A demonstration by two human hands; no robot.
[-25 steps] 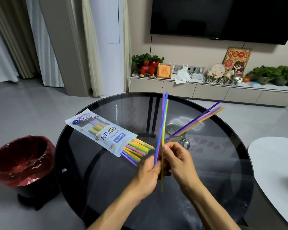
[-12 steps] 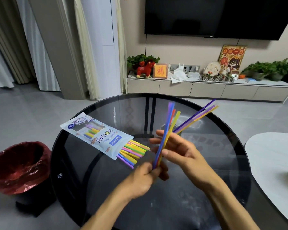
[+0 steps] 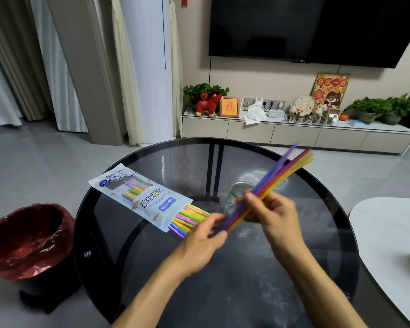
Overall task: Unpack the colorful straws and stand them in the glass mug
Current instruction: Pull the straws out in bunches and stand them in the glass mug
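Observation:
A bundle of colorful straws [image 3: 282, 171] slants up to the right over the round dark glass table [image 3: 223, 292]. My left hand [image 3: 202, 242] pinches its lower ends. My right hand [image 3: 272, 216] curls round its middle. The glass mug [image 3: 236, 194] stands just behind my right hand, partly hidden by my fingers and the straws. The bundle blurs together with any straws leaning in the mug, so I cannot tell them apart. The opened straw packet [image 3: 142, 200] lies on the table to the left, with several straws [image 3: 189, 218] poking out of its open end.
A bin lined with a red bag [image 3: 26, 237] stands on the floor at the table's left. A white table [image 3: 388, 235] adjoins on the right. A low TV cabinet [image 3: 294, 136] with plants and ornaments runs along the far wall.
The bundle has tipped from upright to slanting right, its tops now over the mug side. My right hand slid onto its middle. My view shifted left.

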